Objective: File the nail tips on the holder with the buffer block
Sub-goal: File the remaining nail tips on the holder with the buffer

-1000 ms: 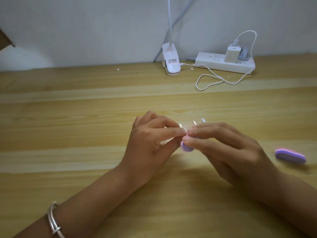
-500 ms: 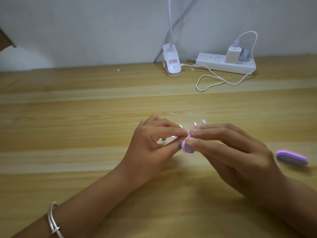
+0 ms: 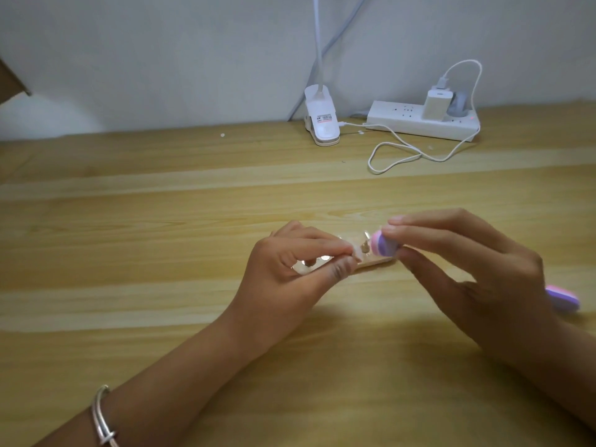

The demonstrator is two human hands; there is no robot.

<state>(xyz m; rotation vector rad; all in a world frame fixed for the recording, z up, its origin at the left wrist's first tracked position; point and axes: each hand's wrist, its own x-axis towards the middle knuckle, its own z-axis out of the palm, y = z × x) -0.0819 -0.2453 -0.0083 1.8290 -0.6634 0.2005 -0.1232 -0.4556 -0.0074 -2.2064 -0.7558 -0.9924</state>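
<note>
Left hand (image 3: 287, 269): knuckles up, fingers curled, thumb and forefinger pinching a nail tip (image 3: 356, 253).
Right hand (image 3: 467, 262): fingers reaching leftward, fingertips and thumb gripping the buffer block (image 3: 383, 246).
Forearms: both enter from the bottom corners, angling toward each other.

Buffer block (image 3: 383, 246) pink-purple striped; power strip (image 3: 422, 120) white.

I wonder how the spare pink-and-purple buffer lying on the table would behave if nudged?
The spare buffer lies flat on the table, so it would probably slide, not roll. Its layered, foam-like look suggests it is light and slightly soft. The right hand partly hides it, so its length is unclear.
</note>
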